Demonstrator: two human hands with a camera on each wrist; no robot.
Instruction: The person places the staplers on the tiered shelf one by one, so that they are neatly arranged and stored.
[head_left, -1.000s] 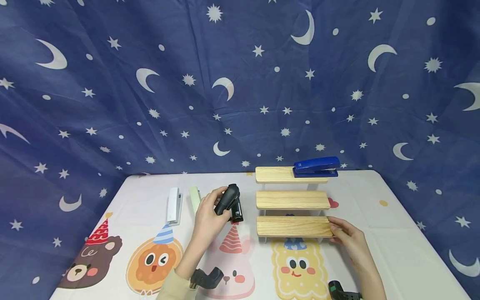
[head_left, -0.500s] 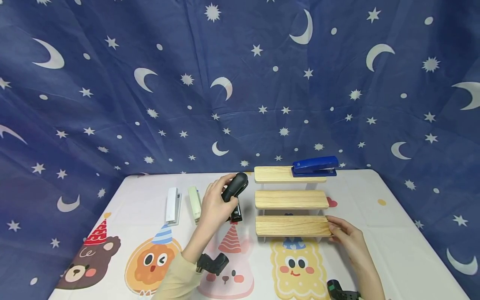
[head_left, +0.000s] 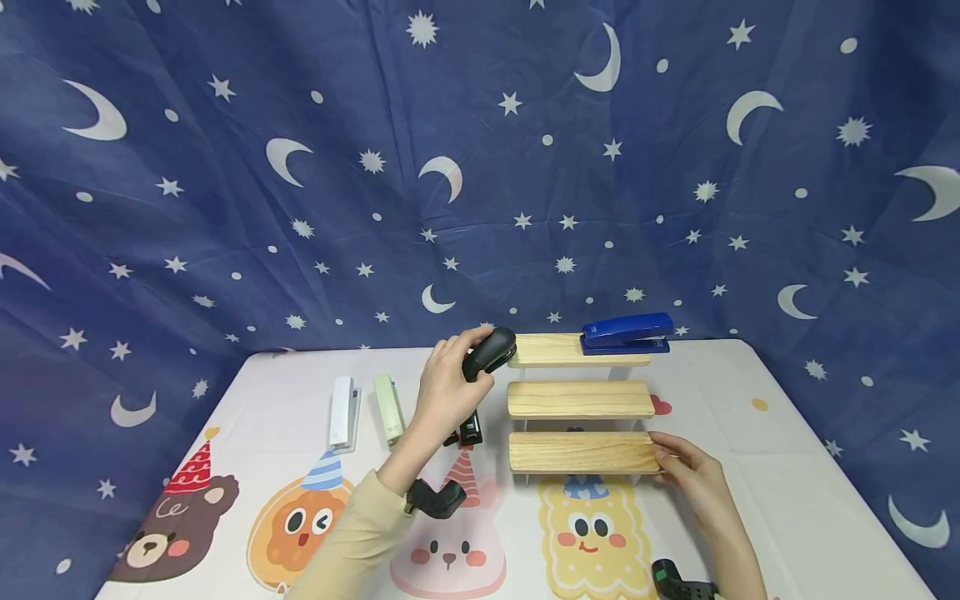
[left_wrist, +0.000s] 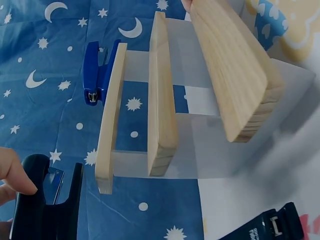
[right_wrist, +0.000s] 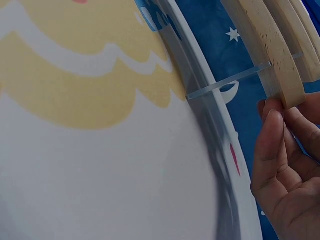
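Observation:
My left hand (head_left: 448,382) grips a rounded black stapler (head_left: 491,352), held up beside the left end of the rack's top shelf (head_left: 546,350). In the left wrist view the thumb presses on the stapler's (left_wrist: 31,205) body, and its jaws stand apart. My right hand (head_left: 693,468) pinches the right end of the lowest wooden shelf (head_left: 581,452) between thumb and fingers; the right wrist view shows this grip at the shelf's (right_wrist: 292,85) end. On the right part of the top shelf rests a blue stapler (head_left: 626,335).
A white stapler (head_left: 342,414) and a pale green stapler (head_left: 389,408) lie on the left of the table. Another black stapler (head_left: 470,428) lies beneath my left forearm side, left of the rack. The middle shelf (head_left: 581,400) is bare wood. A blue curtain (head_left: 300,167) hangs behind.
My left hand has lifted the black stapler up and to the right, from above the other black stapler to the top shelf's left end. The right hand keeps its hold on the lowest shelf.

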